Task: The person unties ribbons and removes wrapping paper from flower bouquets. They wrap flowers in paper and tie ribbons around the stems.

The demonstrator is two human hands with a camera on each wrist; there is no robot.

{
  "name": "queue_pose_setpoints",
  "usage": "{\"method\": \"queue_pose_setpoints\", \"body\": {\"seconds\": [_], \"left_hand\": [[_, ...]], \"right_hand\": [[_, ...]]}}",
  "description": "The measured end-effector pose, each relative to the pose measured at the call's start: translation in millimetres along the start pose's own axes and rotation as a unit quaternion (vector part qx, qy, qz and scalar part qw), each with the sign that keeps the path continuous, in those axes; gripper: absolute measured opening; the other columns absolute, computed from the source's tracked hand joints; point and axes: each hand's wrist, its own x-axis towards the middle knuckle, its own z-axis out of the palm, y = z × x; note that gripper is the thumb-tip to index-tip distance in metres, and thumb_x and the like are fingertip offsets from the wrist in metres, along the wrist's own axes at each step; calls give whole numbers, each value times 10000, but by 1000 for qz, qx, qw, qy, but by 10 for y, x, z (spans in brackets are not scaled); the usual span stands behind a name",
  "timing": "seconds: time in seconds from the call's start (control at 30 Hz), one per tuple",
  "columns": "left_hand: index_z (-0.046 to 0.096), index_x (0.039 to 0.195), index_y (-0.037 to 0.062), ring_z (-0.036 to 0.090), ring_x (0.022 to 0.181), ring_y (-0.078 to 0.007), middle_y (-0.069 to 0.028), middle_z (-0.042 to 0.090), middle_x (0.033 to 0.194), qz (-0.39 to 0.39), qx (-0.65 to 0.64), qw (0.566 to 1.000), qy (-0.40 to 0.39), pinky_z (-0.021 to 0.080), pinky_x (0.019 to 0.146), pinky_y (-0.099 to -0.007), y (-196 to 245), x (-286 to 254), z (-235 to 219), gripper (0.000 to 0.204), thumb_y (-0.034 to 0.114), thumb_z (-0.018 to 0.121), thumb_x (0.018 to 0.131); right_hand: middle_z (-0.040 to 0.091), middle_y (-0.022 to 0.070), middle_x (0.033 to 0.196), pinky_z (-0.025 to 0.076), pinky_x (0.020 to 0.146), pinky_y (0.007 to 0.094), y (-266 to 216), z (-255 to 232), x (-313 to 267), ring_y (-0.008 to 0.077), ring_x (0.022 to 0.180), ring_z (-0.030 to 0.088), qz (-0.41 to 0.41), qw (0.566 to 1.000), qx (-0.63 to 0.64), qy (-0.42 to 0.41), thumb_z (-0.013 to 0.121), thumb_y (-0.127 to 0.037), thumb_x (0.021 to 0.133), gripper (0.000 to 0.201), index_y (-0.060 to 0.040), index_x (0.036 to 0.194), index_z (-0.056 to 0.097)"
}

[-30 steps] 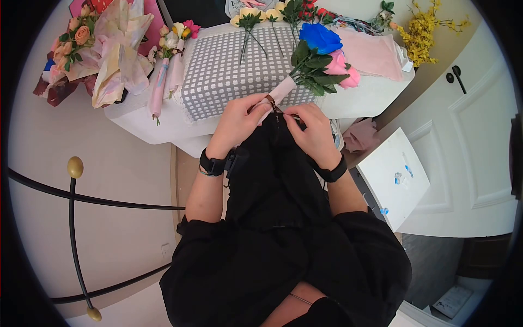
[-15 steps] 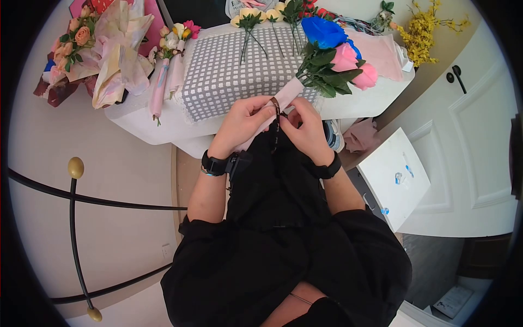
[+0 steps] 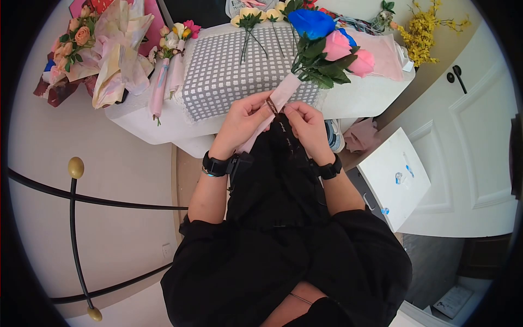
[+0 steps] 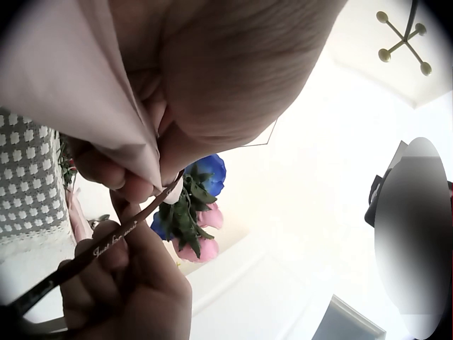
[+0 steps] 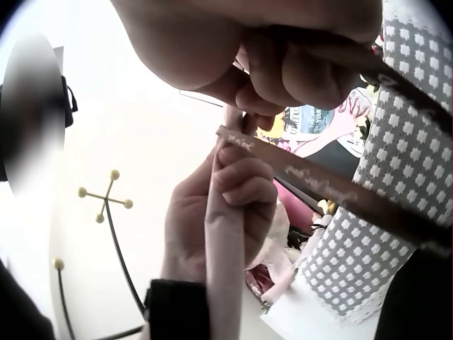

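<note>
In the head view a bouquet of artificial roses, with a blue rose (image 3: 311,24) and pink roses (image 3: 338,46), slants up from my hands. Pale pink paper (image 3: 285,90) wraps its stems. My left hand (image 3: 243,121) grips this wrapped handle, thumb along its front. A brown printed ribbon (image 3: 271,104) circles the paper beside that thumb. My right hand (image 3: 309,128) pinches the ribbon just right of the handle. Loose ribbon hangs over the black clothing; lettering shows on the ribbon (image 5: 304,177) in the right wrist view.
Behind the hands a white table (image 3: 139,117) carries a grey-and-white checked cloth (image 3: 218,65). Cream flowers (image 3: 249,19) lie on the cloth. Wrapped bouquets (image 3: 114,60) stand at the left. A white drawer cabinet (image 3: 395,180) stands at the right, near a door (image 3: 468,163).
The bouquet's flower end swung right, then slightly back left. My right hand moved in close to the handle, then a little outward with the ribbon. My left hand kept its grip.
</note>
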Motion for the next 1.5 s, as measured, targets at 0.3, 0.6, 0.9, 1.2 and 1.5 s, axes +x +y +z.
{"method": "queue_pose_setpoints", "body": {"seconds": [0.3,0.6,0.9,1.2,1.5], "left_hand": [[553,1179,-45,538,645,-56,-22,624,850,0,-50,999,2,447,583,-191,8,-7,17,299,136,563,942],[605,1102,0,521,582,-71,-19,602,703,54,221,969,92,423,534,-234,-53,-2,63,209,93,563,920],[609,994,-12,623,741,-361,-180,642,824,230,360,902,59,495,652,-396,-118,-30,217,165,23,556,842],[611,991,-18,621,761,-374,-184,642,832,215,335,917,-14,493,672,-413,-106,-88,234,171,30,568,833],[626,1033,-2,520,602,-53,-21,588,683,85,260,961,-27,424,553,-232,2,-125,127,166,59,555,896]], "right_hand": [[646,8,764,428,562,165,-51,-6,-43,22,645,562,8,999,34,-18,550,-87,939,123,20,956,609],[602,11,677,430,538,193,-66,-177,-48,61,586,549,44,996,1,-82,557,-136,935,175,3,862,634],[615,131,1170,460,913,349,-587,32,30,286,1061,581,-341,878,-316,-118,542,3,850,322,5,1165,607],[683,136,844,519,770,336,-601,45,-122,281,850,666,-367,900,-235,-18,476,106,712,242,14,818,673],[662,96,922,484,731,273,154,-398,-293,157,830,619,-185,969,-158,39,472,94,767,210,37,878,641]]}}
